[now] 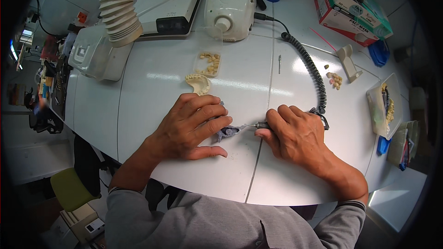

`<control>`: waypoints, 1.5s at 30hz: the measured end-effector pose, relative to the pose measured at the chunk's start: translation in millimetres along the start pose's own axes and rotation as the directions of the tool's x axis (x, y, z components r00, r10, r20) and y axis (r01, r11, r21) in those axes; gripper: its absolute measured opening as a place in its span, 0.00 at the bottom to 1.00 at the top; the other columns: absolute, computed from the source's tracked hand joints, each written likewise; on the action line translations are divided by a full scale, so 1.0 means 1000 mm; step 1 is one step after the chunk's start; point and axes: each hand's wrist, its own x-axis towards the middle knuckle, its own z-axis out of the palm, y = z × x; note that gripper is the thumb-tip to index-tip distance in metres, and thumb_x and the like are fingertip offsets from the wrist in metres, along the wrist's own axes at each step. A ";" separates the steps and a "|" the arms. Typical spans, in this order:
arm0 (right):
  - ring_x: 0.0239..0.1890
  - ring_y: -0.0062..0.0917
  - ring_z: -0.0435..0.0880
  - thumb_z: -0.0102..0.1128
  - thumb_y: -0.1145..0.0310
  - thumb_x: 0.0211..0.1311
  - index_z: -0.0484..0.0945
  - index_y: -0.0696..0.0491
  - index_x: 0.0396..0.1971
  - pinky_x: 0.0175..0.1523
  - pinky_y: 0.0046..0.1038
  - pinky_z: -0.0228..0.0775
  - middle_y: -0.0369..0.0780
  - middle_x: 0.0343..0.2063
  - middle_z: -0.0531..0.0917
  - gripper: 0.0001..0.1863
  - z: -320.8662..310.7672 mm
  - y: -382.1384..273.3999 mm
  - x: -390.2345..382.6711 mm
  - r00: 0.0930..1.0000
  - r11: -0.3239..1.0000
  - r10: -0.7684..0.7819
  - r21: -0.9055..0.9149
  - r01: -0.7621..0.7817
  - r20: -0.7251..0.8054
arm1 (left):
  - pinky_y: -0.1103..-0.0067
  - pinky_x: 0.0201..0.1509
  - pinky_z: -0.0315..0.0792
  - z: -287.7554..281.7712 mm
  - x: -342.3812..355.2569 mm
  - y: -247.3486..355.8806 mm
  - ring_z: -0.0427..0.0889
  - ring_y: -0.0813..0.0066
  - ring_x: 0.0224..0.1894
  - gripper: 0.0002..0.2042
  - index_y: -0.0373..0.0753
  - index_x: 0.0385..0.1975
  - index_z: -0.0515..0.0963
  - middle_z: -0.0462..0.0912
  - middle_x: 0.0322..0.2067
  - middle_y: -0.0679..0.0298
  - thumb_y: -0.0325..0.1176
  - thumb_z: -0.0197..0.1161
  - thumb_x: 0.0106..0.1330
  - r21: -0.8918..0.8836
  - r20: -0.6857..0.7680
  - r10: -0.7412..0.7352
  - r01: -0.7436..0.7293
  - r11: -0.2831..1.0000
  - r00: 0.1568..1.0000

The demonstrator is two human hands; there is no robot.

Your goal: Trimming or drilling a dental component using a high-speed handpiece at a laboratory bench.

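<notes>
Grey shirt (207,223) is filling the foreground. Right grip (295,133) is pinching a cylindrical handpiece (262,125) by a jagged grey piece (227,133) on glossy worktop (221,173); left grip (191,122) is partly hiding it, can't tell if pinching. Cream dental model (200,84)'s sitting beyond.

The tabletop (154,80) is smooth and glossy, the handpiece (262,125) probably metal.

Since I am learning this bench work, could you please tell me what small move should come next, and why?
I would probably steady the grey piece with the left hand, which partly covers it, because the right hand points the thin-tipped handheld tool at the piece's edge; whether they touch is unclear.
</notes>
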 end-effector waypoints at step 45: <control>0.19 0.18 0.74 0.66 0.40 0.73 0.78 0.48 0.30 0.19 0.23 0.65 0.31 0.22 0.71 0.25 -0.001 -0.012 0.001 0.987 1.000 0.020 -0.024 -0.017 0.157 | 0.63 0.46 0.68 0.037 -0.013 0.019 0.80 0.66 0.33 0.36 0.34 0.46 0.75 0.78 0.31 0.61 0.64 0.77 0.61 -0.418 -0.068 -0.121 0.082 0.905 0.990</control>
